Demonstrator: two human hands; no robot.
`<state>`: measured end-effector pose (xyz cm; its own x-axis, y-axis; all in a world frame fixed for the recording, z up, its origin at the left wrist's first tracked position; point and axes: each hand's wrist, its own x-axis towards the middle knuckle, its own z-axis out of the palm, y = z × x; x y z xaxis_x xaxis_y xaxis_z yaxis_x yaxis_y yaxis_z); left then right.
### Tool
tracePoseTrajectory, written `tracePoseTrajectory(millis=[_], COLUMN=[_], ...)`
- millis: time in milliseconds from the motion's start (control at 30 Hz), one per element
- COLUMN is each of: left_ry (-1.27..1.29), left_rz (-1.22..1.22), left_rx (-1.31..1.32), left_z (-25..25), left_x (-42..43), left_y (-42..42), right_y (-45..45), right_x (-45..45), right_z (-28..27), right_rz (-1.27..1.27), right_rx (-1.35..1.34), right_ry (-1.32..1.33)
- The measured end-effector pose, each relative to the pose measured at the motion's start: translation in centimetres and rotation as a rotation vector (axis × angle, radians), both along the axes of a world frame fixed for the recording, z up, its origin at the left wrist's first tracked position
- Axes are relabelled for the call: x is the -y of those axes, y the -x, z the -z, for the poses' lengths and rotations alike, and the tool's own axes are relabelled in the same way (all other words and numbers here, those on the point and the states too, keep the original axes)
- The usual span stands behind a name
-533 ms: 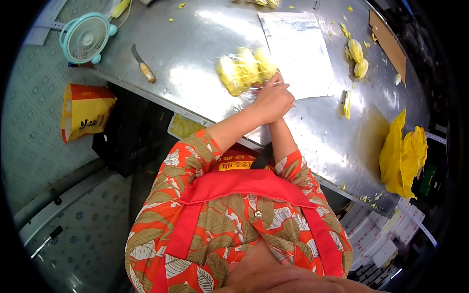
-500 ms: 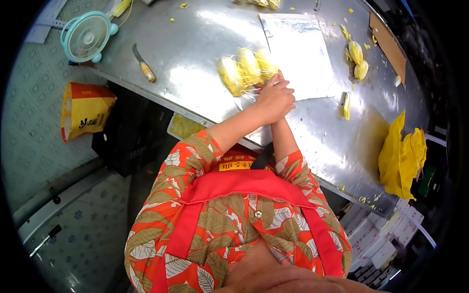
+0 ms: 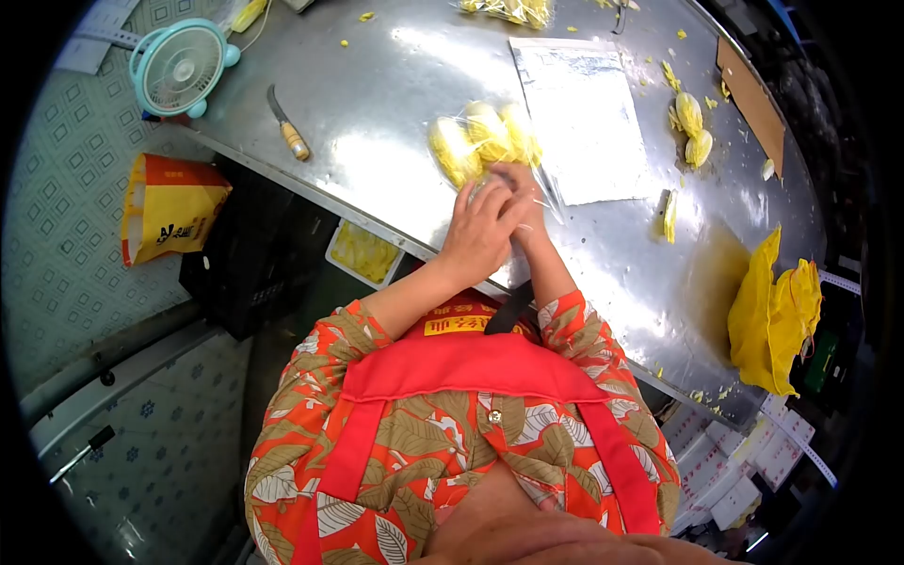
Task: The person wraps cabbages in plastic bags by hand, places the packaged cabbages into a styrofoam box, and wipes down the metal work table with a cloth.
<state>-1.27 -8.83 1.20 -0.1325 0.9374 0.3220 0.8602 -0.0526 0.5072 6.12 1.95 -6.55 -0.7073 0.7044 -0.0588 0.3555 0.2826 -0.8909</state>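
Three yellow baby napa cabbages (image 3: 486, 134) lie side by side in a clear plastic bag (image 3: 551, 200) on the metal table. At the near end of the bag, my left hand (image 3: 478, 229) has its fingers bent and closed on the loose film. My right hand (image 3: 524, 193) is just beyond it, curled against the bag beside the cabbages. The left fingers partly cover the right ones, and the exact grip on the thin film is hard to see. A white, silvery sheet (image 3: 589, 127) lies flat behind and right of my hands.
To the left are a curved knife with a wooden handle (image 3: 295, 141) and a small turquoise fan (image 3: 184, 71). Loose cabbages (image 3: 692, 122), leaf scraps, a cardboard strip (image 3: 750, 104) and a yellow bag (image 3: 772, 320) are on the right. Another bagged pack (image 3: 513, 9) sits at the far edge.
My left hand has drawn back toward me and to the left, uncovering more of my right hand. The bag's loose film now shows to the right of the cabbages. The view shifted slightly.
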Motion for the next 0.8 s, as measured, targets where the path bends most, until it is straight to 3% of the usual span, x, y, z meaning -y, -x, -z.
tracePoseTrajectory(millis=[33, 67, 100, 167, 200, 233, 300, 433, 567, 600, 633, 733, 800], left_ry=[0.001, 0.016, 0.029, -0.112, -0.108, -0.104, -0.112, -0.063, -0.055, -0.049, -0.043, 0.013, 0.027], left_rz=[-0.001, 0.000, 0.001, 0.019, 0.023, 0.029, 0.034, 0.063, 0.042, 0.042, 0.040, 0.018, -0.009], left_rx=[0.002, 0.049, 0.095, 0.151, 0.177, 0.204, 0.186, 0.225, 0.267, 0.290, 0.314, 0.302, 0.294], left_z=[0.3, 0.6, 0.8, 0.8, 0.4, 0.1, -0.4, -0.2, -0.9, -0.9, -0.8, -0.6, -0.6], left_x=[0.2, 0.4, 0.3, 0.2, 0.2, 0.3, 0.4, 0.7, 0.9, 1.0, 1.1, 1.4, 1.4], left_y=[0.2, 0.4, 0.4, 0.5, 0.6, 0.6, 1.0, 1.5, 1.9, 2.2, 2.5, 2.7, 2.9], right_y=[0.1, 0.0, -0.2, -0.1, 0.0, 0.2, 1.2, 2.7, 3.3, 3.2, 2.9, 1.9, 1.8], right_x=[-0.1, 0.2, 0.7, 1.5, 1.6, 1.4, 1.7, 1.7, 2.1, 1.8, 1.3, 0.3, 0.8], right_z=[-0.8, -1.5, -1.5, -1.3, -0.5, -0.2, -1.0, 0.0, -1.8, -0.8, -0.5, -1.5, -1.5], right_rz=[0.203, 0.266, 0.266, 0.107, 0.050, 0.048, 0.059, 0.060, 0.141, 0.062, 0.065, 0.123, 0.121], right_rx=[-0.018, -0.094, -0.086, -0.064, -0.083, -0.083, -0.087, -0.132, -0.059, -0.200, -0.201, -0.014, -0.040], right_ry=[0.215, 0.255, 0.251, -0.090, -0.104, -0.106, 0.248, -0.138, 0.186, -0.196, -0.196, 0.141, 0.079])
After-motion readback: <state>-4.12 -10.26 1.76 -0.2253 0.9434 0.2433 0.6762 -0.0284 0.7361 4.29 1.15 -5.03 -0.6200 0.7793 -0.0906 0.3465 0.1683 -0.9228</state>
